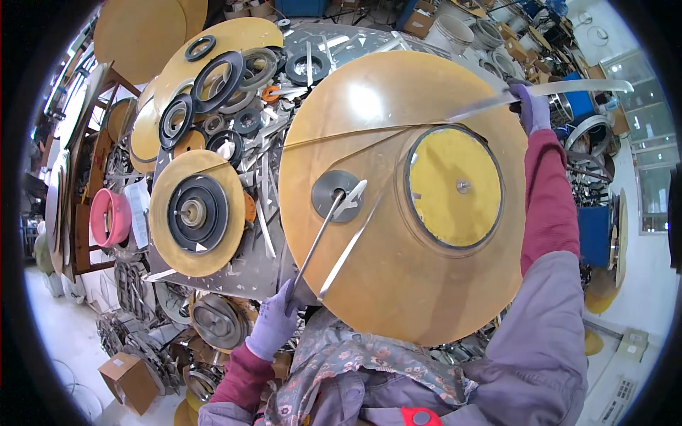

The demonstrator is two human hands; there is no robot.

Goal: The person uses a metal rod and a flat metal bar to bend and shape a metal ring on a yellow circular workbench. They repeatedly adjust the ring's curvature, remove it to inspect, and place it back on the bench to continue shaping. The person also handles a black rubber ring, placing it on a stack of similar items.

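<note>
A pink tub at nine o'clock, contents unclear. Left hand clamps a rod pointing to one; right hand clamps a strip, roughly nine-to-three.

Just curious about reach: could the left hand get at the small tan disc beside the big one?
Probably yes: the left hand is near the small tan disc, and nothing tall visibly stands between them. It grips a metal rod, though, which it may have to release.
</note>
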